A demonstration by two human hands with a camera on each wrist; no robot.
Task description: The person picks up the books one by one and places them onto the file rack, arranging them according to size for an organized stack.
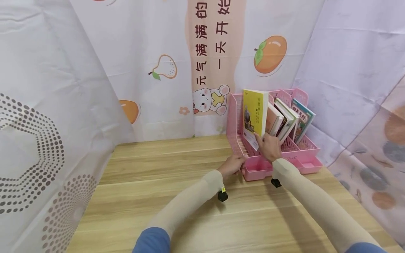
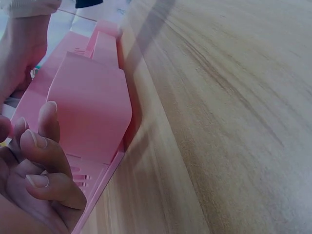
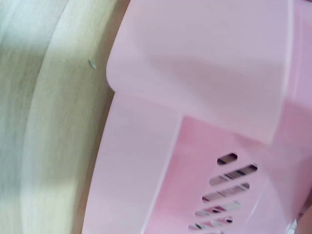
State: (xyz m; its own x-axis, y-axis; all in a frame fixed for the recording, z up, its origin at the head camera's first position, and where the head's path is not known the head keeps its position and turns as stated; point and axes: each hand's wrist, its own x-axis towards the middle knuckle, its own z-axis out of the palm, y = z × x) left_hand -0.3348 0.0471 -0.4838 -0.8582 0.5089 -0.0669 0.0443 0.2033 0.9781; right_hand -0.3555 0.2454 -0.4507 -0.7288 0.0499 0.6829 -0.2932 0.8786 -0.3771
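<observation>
A pink plastic desktop book rack (image 1: 232,116) stands on the table, with slotted compartments and small trays along its front. My right hand (image 1: 270,147) grips a yellow book (image 1: 253,112) low at its spine edge, thumb on the cover. The book is upright in the leftmost compartment, tilted a little. At the rack's front left corner, my left hand (image 1: 233,165) holds the edge of the side wall. In the left wrist view its curled fingers (image 2: 48,151) lie along the pink wall. The right wrist view shows the rack's front tray (image 3: 204,63) close up; that hand is nearly all hidden there.
Several books (image 1: 281,119) lean in the rack to the right of the yellow one, with a teal-covered book (image 1: 303,119) at the far right. The wooden table (image 1: 152,186) runs left and forward of the rack. Printed curtains (image 1: 152,38) hang behind and at both sides.
</observation>
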